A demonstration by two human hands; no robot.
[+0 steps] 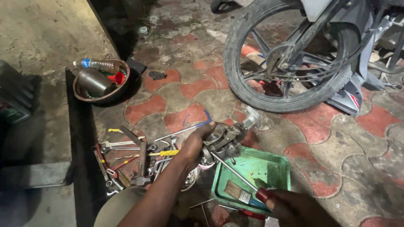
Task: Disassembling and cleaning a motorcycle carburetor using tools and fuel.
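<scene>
2 bare forearms, hands [194, 145] (no sleeves)

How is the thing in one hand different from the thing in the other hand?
The left hand grips a carburettor, a chunky grey metal lump with many parts; the right hand holds a screwdriver, long and thin with a red handle. The carburettor is held up above the green tray; the screwdriver slants up from the right hand, its tip at the carburettor. Both are metal and look grimy.
</scene>
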